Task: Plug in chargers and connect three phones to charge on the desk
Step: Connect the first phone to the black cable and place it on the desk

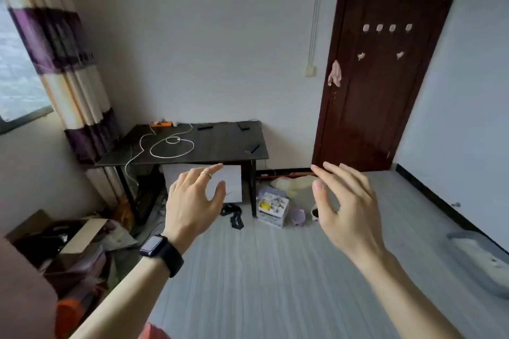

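Observation:
A dark desk [220, 146] stands against the far wall, a few steps ahead of me. White charging cables [171, 147] lie coiled on its left half, one trailing over the front-left edge. An orange power strip [162, 124] sits at the back left. Three dark phones lie on the top: one at the back middle [205, 127], one at the back right [243, 126], one near the right front corner [252, 149]. My left hand [192, 201], with a ring and a black wristwatch, and my right hand [341, 201] are both raised in the air, fingers relaxed, holding nothing.
A white board [234, 181] leans under the desk. A small plastic drawer box [272, 209], cups and a black strap [235, 217] lie on the floor by the right desk leg. Cardboard boxes [68, 239] clutter the left. A dark door [385, 69] stands right of the desk.

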`<state>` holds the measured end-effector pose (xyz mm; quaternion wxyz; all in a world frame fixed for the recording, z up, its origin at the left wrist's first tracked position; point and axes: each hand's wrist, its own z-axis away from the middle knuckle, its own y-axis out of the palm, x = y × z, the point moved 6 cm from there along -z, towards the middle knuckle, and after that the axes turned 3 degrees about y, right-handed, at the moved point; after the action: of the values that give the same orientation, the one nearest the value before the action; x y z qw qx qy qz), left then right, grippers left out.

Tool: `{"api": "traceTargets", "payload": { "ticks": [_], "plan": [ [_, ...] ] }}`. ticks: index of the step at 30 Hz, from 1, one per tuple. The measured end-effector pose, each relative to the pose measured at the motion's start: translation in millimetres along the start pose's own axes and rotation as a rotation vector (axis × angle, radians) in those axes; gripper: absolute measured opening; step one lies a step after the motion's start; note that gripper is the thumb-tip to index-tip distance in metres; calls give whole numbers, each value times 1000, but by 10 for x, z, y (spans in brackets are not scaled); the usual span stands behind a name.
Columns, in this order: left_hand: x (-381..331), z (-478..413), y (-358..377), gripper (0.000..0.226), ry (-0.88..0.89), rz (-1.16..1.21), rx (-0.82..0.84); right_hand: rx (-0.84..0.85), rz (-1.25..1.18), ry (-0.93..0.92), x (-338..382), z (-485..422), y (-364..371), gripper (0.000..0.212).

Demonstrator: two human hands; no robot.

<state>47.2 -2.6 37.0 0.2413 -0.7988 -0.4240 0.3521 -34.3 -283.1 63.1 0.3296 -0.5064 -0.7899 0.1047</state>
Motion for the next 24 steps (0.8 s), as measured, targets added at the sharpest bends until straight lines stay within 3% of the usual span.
{"api": "traceTargets", "payload": {
  "ticks": [10,24],
  "plan": [
    [784,245,1202,38,-126,-66,262,392,109,136,-677,331,1440,39],
    [2272,-1283,2467,53,-71,-125,366,516,195,205,-1116,-783,3687,41]
  ]
}}
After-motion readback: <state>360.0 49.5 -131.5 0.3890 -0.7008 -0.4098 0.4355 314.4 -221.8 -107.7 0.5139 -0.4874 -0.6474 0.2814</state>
